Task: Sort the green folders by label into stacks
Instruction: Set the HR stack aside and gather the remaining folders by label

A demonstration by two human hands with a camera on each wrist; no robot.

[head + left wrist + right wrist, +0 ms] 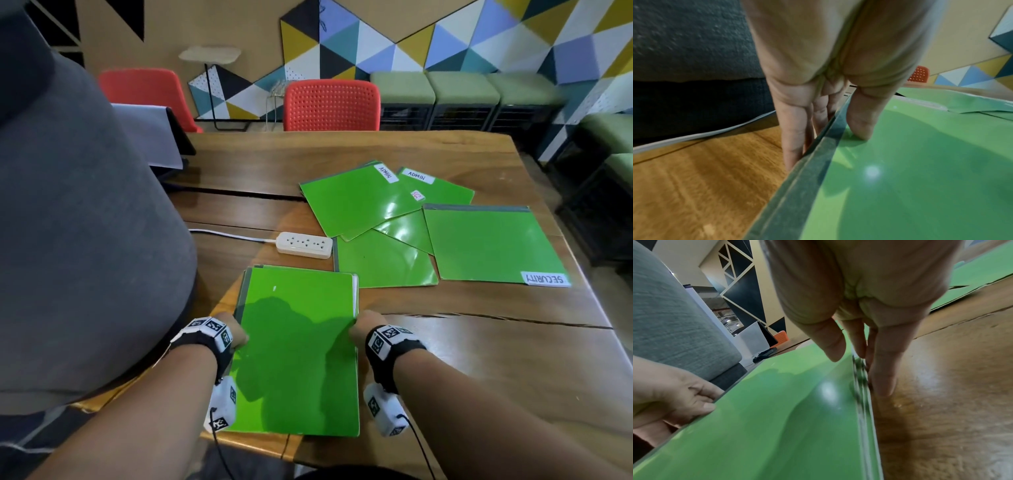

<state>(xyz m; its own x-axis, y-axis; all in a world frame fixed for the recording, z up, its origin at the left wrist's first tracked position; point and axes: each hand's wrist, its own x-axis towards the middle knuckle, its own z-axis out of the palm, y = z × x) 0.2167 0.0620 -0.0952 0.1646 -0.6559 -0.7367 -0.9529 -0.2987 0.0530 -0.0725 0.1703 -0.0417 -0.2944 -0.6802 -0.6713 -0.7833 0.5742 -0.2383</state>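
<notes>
A stack of green folders lies near the front edge of the wooden table, with no label showing. My left hand grips its left edge, thumb on top and fingers against the grey spines. My right hand holds the right edge the same way, thumb on the cover. Further right lie loose green folders: two labelled ADMIN, one labelled SECURITY, and a folder with no visible label.
A white power strip with its cord lies just beyond the stack. A large grey upholstered seat back stands close on the left. Red chairs are at the table's far side. Bare wood shows right of the stack.
</notes>
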